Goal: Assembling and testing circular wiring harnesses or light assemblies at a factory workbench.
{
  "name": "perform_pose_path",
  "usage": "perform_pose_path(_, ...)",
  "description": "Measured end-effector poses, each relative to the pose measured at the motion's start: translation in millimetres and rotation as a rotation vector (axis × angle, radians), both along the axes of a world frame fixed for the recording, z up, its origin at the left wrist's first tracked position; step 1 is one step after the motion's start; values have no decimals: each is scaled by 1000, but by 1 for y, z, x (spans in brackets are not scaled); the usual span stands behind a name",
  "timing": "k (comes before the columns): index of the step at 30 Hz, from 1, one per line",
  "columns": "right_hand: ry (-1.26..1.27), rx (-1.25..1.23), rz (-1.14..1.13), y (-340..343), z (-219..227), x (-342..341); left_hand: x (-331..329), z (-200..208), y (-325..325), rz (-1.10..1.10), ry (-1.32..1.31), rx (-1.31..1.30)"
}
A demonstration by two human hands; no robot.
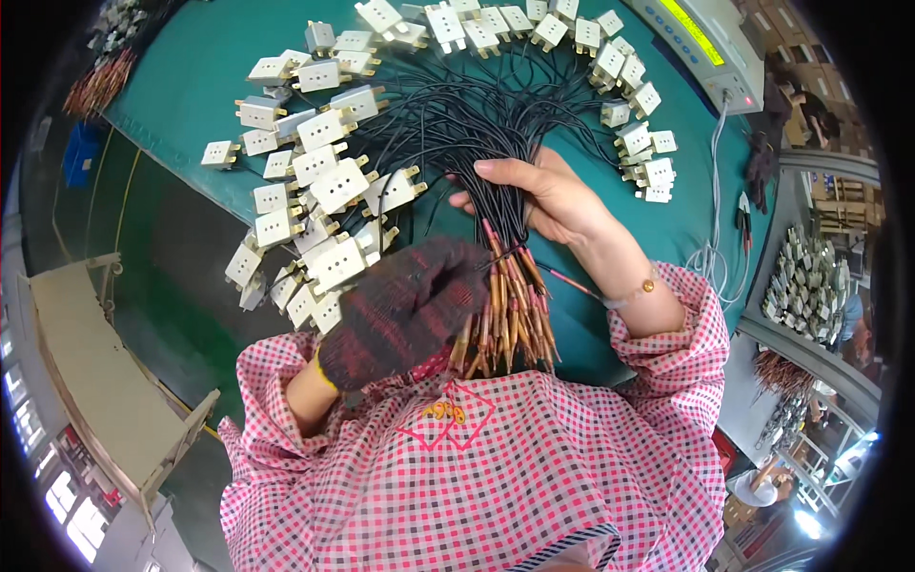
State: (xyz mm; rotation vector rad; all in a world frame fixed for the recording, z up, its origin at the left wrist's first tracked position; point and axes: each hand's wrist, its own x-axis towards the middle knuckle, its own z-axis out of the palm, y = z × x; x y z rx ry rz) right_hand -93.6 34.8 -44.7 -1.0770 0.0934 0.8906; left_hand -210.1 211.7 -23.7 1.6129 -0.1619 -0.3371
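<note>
A thick bundle of black wires (500, 205) fans out over the green table to many small white rectangular blocks (338, 184) with metal tabs. Bare-skinned, my right hand (553, 195) wraps round the bundle from the right, thumb across its top. My left hand (410, 305), in a dark red and black knitted glove, is closed at the bundle's left side, near the copper-coloured wire ends (510, 315). Its fingertips are partly hidden, and a thin wire runs by them. The copper ends hang together toward my checked smock. One pink-ended wire (572, 283) sticks out to the right.
A meter with a lit yellow display (691, 29) stands at the far right of the green table (176, 114), its grey cable (717, 191) trailing down. Pliers (743, 224) and a dark glove (760, 172) lie at the right edge. More wired blocks (805, 286) are heaped beyond.
</note>
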Motion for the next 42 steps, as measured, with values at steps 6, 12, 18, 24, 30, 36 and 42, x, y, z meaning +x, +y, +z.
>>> perform_pose_path(6,-3,78,-35,4,-3,-2,-9,31,-36,-238,-726,832)
perform_pose_path(12,81,-96,235,-4,1,15,-7,-66,-150,-495,-636,1117)
perform_pose_path(18,-58,-268,225,-29,6,11,-23,14,-100,-324,-888,940)
perform_pose_path(24,-460,-309,462,-68,4,6,-25,11,-37,366,-743,825)
perform_pose_path(30,-459,-364,558,-57,11,-6,0,-15,-37,424,38,125)
perform_pose_path(36,-25,-190,285,-44,19,-25,24,-18,-29,368,437,-232)
perform_pose_path(42,-310,-640,493,-25,30,-5,11,-29,-38,433,368,-458)
